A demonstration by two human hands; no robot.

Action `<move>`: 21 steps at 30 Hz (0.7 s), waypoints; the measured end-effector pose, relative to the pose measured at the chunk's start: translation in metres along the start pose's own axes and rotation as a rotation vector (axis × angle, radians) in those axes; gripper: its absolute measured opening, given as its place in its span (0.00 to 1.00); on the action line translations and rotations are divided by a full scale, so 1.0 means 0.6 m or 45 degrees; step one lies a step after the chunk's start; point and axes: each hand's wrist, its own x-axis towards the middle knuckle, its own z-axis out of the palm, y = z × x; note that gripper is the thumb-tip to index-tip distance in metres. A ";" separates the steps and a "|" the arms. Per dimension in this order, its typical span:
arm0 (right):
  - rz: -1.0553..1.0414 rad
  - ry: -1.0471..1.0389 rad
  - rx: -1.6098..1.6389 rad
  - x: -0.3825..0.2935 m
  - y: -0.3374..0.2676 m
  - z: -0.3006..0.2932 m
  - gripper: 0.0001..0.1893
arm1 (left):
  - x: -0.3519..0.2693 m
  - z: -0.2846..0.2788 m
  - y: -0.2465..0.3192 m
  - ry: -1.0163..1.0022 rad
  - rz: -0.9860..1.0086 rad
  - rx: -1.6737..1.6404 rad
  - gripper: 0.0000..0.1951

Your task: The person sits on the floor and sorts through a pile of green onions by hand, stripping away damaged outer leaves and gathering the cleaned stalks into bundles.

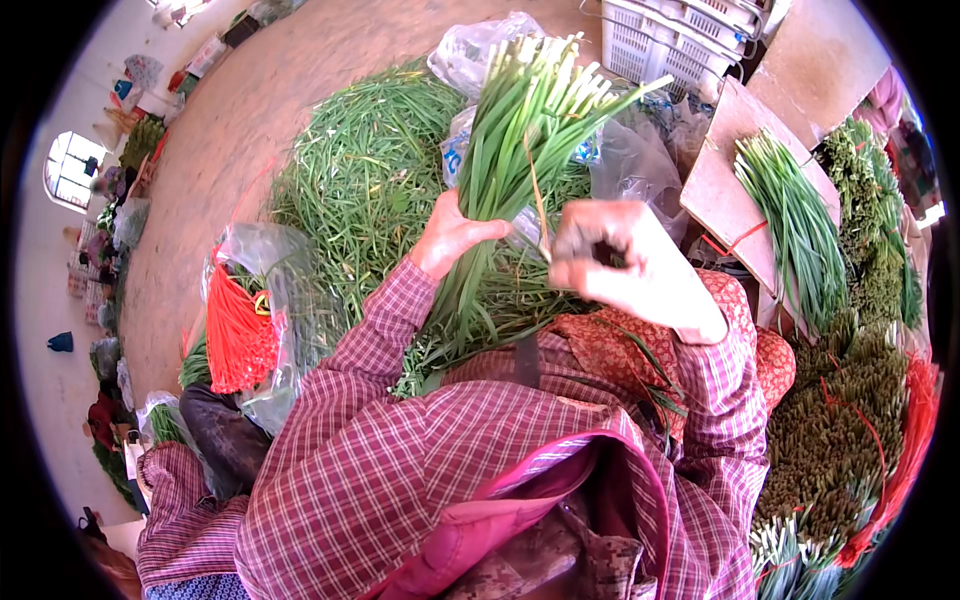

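Note:
A bundle of garlic chives (pixel 517 142), white cut ends up and leaves hanging down, is held upright in my left hand (pixel 465 232), whose thumb lies across the stalks. My right hand (pixel 630 262) is just right of the bundle, fingers curled with thumb and fingertips together. A thin yellowish leaf (pixel 537 187) runs from the bundle down to those fingertips, which pinch its lower end. A large heap of loose green leaves (pixel 367 165) lies on the floor beyond and beneath the bundle.
A plastic bag with red ties (pixel 240 330) stands at left. At right, chives (pixel 795 217) lie on a tilted board (pixel 724 187) beside many stacked bundles (pixel 832 427) and red strands (pixel 896 457). White plastic crates (pixel 660 45) and clear bags (pixel 480 49) are at the top. A sleeve shows lower left.

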 end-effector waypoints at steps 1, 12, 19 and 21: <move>-0.086 -0.169 0.081 -0.008 -0.008 -0.004 0.06 | 0.001 -0.008 -0.005 0.022 -0.007 0.008 0.23; -0.182 0.798 -0.902 0.095 0.085 -0.028 0.14 | -0.004 0.009 0.010 0.030 0.048 0.049 0.25; 0.168 0.513 -0.280 0.041 0.035 -0.003 0.06 | 0.005 -0.014 -0.011 -0.041 -0.030 -0.079 0.27; 0.366 0.325 0.274 0.016 0.023 -0.001 0.05 | 0.008 -0.021 -0.016 -0.047 -0.053 -0.089 0.26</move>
